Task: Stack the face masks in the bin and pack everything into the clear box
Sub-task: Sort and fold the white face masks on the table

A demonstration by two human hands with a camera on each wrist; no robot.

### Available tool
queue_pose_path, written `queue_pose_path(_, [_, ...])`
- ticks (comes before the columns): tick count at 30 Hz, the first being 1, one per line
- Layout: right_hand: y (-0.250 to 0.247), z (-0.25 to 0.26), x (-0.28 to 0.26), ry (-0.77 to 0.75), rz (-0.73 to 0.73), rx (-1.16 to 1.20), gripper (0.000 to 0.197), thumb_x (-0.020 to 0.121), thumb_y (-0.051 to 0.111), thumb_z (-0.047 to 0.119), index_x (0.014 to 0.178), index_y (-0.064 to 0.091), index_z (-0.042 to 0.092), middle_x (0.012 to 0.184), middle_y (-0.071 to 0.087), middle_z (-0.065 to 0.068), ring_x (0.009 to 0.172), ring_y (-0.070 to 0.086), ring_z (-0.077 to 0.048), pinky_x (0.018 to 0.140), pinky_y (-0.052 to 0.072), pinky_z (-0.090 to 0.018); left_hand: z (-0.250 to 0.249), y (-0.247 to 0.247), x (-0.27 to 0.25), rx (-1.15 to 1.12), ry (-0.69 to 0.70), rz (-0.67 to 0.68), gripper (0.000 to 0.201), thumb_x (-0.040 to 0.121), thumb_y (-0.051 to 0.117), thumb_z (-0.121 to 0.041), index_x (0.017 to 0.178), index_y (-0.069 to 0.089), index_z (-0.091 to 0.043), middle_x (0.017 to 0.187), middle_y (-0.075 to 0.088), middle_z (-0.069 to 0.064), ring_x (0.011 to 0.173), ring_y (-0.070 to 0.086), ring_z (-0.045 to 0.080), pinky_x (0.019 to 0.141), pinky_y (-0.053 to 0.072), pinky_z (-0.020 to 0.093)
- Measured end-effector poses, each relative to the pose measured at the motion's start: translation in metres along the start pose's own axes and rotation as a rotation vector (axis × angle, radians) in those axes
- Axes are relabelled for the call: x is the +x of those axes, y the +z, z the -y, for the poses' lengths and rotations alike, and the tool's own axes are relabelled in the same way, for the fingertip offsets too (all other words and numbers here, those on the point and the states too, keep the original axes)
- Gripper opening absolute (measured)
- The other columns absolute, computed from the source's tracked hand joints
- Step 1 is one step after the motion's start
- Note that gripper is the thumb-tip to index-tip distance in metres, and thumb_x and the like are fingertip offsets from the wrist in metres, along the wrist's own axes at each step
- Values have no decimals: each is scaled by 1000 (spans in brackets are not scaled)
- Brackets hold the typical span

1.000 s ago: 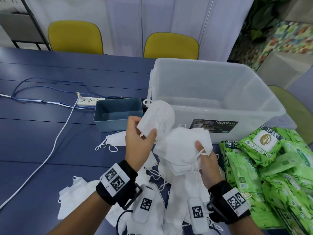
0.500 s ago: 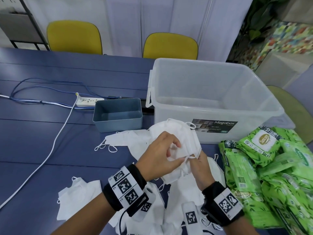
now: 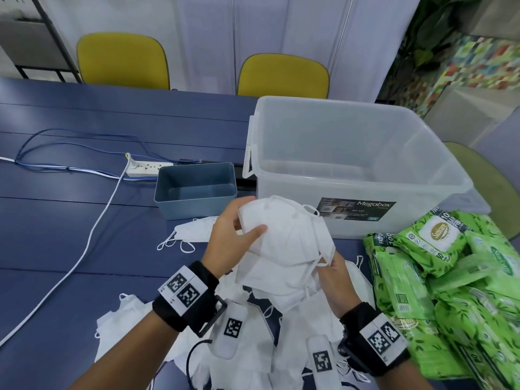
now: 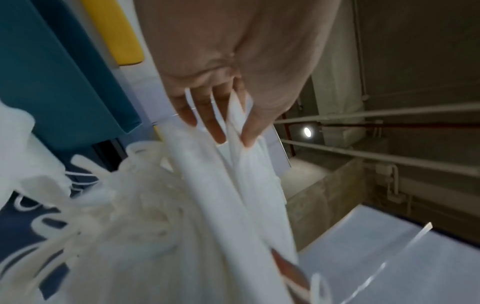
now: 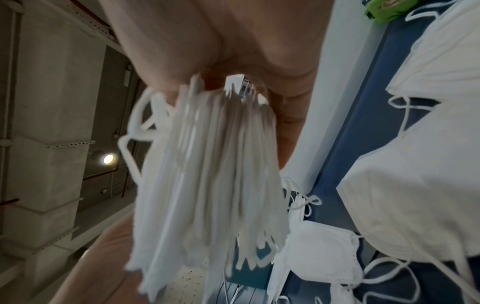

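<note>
White folded face masks, gathered into a stack of masks (image 3: 284,235), are held above a dark blue counter (image 3: 70,249) by both hands. The left hand (image 3: 228,243) has its fingers (image 4: 207,123) curled around the stack's left edge, thumb on top. The right hand (image 3: 337,274) grips the stack's lower right edge from beneath, its fingers closed on the bundle. In the right wrist view the mask edges fan out from that grip. Loose masks (image 3: 253,347) lie scattered on the counter below the hands. An open blue-grey bin (image 3: 194,190) sits beyond the left hand, just left of a large clear box (image 3: 351,164). Green wet-wipe packs (image 3: 455,291) are piled at the right, near the box. A white power strip (image 3: 146,167) and cables lie left of the bin.
</note>
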State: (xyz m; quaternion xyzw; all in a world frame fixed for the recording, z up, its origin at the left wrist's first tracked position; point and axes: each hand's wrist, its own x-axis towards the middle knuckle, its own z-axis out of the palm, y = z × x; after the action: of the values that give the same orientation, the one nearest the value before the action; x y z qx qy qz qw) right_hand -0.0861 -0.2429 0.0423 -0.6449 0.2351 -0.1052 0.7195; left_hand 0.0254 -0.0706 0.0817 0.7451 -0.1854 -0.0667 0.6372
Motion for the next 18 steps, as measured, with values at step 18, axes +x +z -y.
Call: queue_pose_path(18, [-6, 1, 21, -34, -254, 120, 33, 92, 59, 28, 121, 59, 11, 120, 64, -3, 115, 59, -19, 100, 46, -39, 21, -3, -11, 191, -181, 167, 29, 96, 50, -34, 75, 58, -16, 53, 49, -11, 45, 39, 4, 48, 33, 19])
